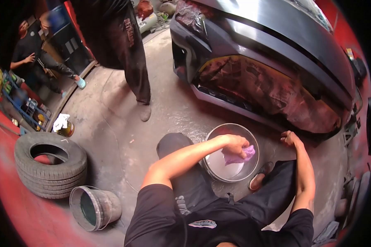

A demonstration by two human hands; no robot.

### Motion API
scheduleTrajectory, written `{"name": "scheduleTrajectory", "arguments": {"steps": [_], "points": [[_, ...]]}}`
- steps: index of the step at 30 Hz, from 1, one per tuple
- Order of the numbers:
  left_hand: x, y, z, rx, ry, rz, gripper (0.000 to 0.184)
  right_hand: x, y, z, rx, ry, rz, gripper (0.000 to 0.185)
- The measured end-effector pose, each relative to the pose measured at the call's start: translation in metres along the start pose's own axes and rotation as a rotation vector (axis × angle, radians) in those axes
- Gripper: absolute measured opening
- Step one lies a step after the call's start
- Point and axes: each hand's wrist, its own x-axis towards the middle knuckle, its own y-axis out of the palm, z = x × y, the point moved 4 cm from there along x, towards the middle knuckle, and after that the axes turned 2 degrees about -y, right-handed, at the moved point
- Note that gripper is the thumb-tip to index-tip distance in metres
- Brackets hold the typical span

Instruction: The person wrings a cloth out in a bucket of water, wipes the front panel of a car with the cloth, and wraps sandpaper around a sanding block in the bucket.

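Observation:
A wet-looking pink-purple cloth point(245, 154) is gripped in my left hand point(236, 145), over the mouth of a round bucket point(254, 164). Pale liquid point(218, 164) shows inside the bucket, below the cloth. My right hand point(291, 139) is off to the right of the bucket, its fingers curled, close to the lower edge of a dark car bumper point(239, 108). What it may hold is too small to tell. Brown masking paper point(259, 82) covers the bumper's opening.
A standing person's dark trouser leg point(136, 70) is beyond the bucket. At the left are a tyre point(49, 181), a second bucket point(105, 208) and a can with white cloth point(64, 124). Another person point(31, 49) is at the upper left. A thin cord crosses the wet floor.

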Motion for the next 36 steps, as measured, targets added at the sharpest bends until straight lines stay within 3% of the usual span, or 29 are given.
{"name": "scheduleTrajectory", "arguments": {"steps": [2,4,6,10,13,14,17,20,23,29,36], "points": [[-0.002,0.000,0.005,-0.029,-0.032,0.015,0.067,0.007,0.000,-0.005,-0.142,-0.068,-0.019,0.045],[0.003,-0.006,0.017,0.009,0.062,-0.116,0.069,0.013,-0.005,-0.009,-0.259,-0.195,-0.072,0.045],[0.009,-0.012,0.029,0.099,0.112,-0.244,0.067,0.014,-0.015,-0.018,-0.278,-0.134,-0.109,0.044],[0.011,-0.016,0.041,0.250,0.023,-0.287,0.056,0.015,-0.035,-0.024,-0.340,0.070,-0.007,0.044],[0.013,-0.006,0.036,0.314,-0.052,-0.174,0.054,0.038,-0.005,-0.060,-0.393,0.083,-0.014,0.038],[0.021,0.006,0.039,0.331,-0.023,-0.171,0.053,0.036,0.008,-0.054,-0.138,0.033,0.054,0.034],[0.040,0.043,0.037,0.432,-0.041,-0.029,0.044,0.019,0.004,-0.005,0.150,0.254,0.299,0.034],[0.051,0.083,0.041,0.377,0.011,0.118,0.042,0.024,-0.001,0.022,-0.197,-0.059,0.100,0.037],[0.049,0.096,0.038,0.381,0.077,0.147,0.041,0.035,0.008,0.011,-0.050,-0.138,0.067,0.039],[0.052,0.085,0.045,0.304,0.075,0.127,0.041,0.040,0.012,-0.021,-0.035,-0.019,0.139,0.042],[0.052,0.082,0.039,0.383,0.046,0.192,0.043,0.045,0.020,-0.069,-0.045,-0.054,0.018,0.031]]}}
